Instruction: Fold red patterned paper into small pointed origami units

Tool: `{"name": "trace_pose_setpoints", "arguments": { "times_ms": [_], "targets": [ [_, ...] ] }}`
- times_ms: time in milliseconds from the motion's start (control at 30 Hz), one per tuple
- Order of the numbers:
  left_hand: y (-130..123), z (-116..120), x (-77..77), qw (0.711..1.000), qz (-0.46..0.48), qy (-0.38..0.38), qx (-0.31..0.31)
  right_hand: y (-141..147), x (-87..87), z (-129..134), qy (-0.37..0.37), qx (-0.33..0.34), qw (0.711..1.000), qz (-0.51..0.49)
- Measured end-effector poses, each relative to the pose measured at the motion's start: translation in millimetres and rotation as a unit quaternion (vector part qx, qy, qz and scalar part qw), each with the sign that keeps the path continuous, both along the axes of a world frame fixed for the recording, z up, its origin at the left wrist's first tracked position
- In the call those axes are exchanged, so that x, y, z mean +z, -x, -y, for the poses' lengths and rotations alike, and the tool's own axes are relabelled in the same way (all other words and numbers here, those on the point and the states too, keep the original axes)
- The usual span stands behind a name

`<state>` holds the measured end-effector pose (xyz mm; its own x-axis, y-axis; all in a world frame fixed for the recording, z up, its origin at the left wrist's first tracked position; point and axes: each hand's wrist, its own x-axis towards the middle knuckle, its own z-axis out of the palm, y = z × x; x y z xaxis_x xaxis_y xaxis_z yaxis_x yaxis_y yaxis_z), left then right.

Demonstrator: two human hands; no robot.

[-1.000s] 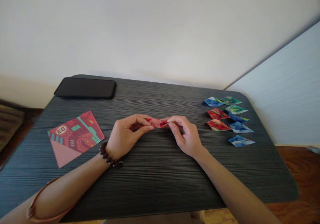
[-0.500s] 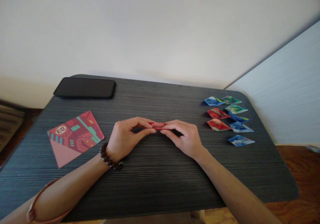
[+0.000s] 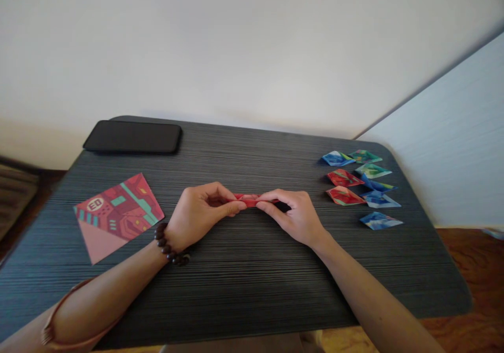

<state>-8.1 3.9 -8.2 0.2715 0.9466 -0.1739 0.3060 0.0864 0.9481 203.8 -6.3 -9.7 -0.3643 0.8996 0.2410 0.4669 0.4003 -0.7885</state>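
A small folded red paper is held between both hands above the middle of the dark table. My left hand pinches its left end between thumb and fingers, with a dark bead bracelet around the wrist. On the right end, my right hand is closed in a similar pinch. The fingertips cover both ends of the paper, and its pinkish middle shows between them.
A patterned red paper sheet with a folded corner lies at the left. Behind it rests a black phone. Several folded paper pieces, including a red one and a blue one, lie on the table's right side.
More of the folded red paper's lower edge shows, and the thumbs now press along its front. My right fingers have shifted slightly, with part of the paper visible beneath them.
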Motion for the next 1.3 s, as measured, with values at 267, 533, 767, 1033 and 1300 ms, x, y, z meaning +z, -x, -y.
{"name": "trace_pose_setpoints", "arguments": {
  "times_ms": [267,533,767,1033,1300],
  "targets": [
    [-3,-4,3.8,0.999,0.019,0.032,0.001,0,-3.7,1,0.045,-0.034,0.998,-0.043],
    [1,-6,3.8,0.999,-0.017,0.028,-0.028,2,-2.6,0,0.107,-0.024,0.992,-0.055],
    [3,-9,4.3,0.992,-0.011,0.111,-0.055,-1,-0.4,-2,0.073,-0.017,0.997,0.001],
    [7,-8,-5.9,0.951,-0.176,-0.229,-0.109,0,-3.0,-1,0.024,-0.016,0.999,0.045],
    [9,-11,-10.8,0.85,-0.223,-0.428,-0.21,6,-4.9,1,-0.025,-0.017,0.994,0.107]
  ]
}}
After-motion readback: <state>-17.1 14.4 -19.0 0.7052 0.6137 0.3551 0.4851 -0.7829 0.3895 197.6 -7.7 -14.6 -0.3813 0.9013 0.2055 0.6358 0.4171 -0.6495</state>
